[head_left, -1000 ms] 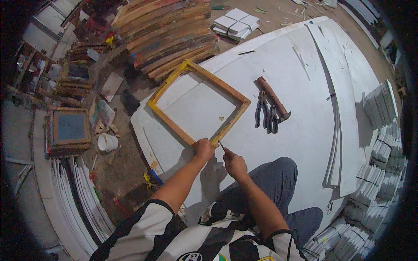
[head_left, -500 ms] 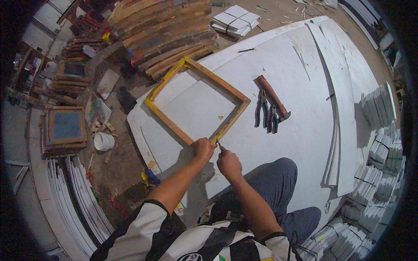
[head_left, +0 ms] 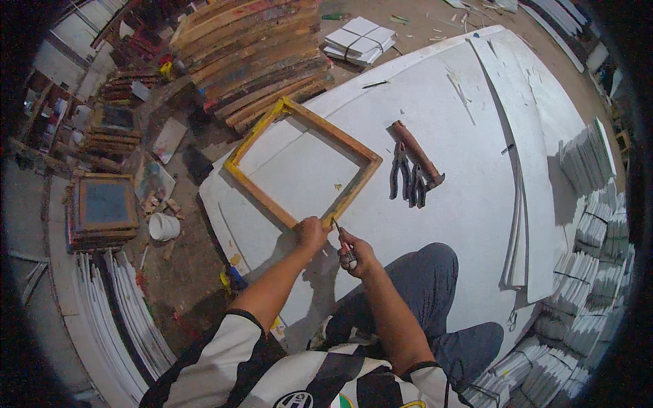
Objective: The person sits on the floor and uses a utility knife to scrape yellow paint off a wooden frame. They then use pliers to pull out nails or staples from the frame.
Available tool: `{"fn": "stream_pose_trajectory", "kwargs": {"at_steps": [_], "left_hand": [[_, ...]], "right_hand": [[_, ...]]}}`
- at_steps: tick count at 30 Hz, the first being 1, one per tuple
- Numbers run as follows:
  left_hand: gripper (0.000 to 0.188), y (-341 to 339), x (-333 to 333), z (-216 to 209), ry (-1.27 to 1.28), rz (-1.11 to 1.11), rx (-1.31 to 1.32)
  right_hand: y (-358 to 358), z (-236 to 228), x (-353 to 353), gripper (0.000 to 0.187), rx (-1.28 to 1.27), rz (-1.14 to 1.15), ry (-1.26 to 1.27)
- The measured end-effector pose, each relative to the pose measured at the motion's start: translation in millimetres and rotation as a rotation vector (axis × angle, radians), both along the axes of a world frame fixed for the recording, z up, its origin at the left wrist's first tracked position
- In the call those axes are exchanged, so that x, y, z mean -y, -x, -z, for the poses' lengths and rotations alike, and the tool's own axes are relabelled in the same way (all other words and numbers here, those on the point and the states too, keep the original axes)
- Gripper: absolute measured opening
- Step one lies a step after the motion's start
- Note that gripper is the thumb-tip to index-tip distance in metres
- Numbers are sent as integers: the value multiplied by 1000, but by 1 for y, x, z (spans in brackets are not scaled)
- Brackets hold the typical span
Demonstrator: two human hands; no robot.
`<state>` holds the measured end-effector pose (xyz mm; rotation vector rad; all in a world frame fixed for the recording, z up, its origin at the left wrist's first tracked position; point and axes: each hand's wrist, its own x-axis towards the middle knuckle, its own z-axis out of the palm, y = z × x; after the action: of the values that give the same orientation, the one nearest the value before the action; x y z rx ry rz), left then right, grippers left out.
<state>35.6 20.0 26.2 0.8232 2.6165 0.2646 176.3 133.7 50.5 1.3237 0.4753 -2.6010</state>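
Note:
A square wooden frame (head_left: 263,195) with yellow-stained edges lies on a large white board (head_left: 469,211), one corner pointing toward me. My left hand (head_left: 312,234) is closed around the side beside that near corner. In my right hand (head_left: 358,254) is a screwdriver (head_left: 347,258), seemingly, with a reddish handle and thin metal shaft. Its tip is at the frame's near corner; whether it touches the wood I cannot tell. To the right of the frame lie two dark-handled pliers, one pair (head_left: 398,175) beside the other (head_left: 417,186), against a wooden-handled hammer (head_left: 420,155).
Wooden frames (head_left: 252,47) are stacked high behind the board, with a strapped white bundle (head_left: 359,39) nearby. A white bucket (head_left: 164,226) stands on the floor at left. Tied bundles of white strips (head_left: 571,285) line the right side. Long white strips (head_left: 524,204) lie on the board.
My right hand has turned and drawn back slightly, so the tool's handle now shows more. The frame keeps its place on the board; the whole view has shifted slightly.

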Motion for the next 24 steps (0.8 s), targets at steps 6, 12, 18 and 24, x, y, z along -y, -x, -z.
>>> {"fn": "stream_pose_trajectory", "kwargs": {"at_steps": [6, 12, 18, 24], "left_hand": [[42, 3, 21, -16, 19, 122, 100], [38, 0, 37, -2, -15, 161, -90], [38, -6, 28, -16, 4, 146, -70], [37, -7, 21, -25, 63, 120, -15]], "right_hand": [[-18, -6, -2, 36, -34, -206, -591], [-16, -42, 16, 43, 48, -872, -1424], [-13, -35, 24, 39, 199, -892, -1479], [-19, -16, 19, 43, 95, -939, -1532]]}}
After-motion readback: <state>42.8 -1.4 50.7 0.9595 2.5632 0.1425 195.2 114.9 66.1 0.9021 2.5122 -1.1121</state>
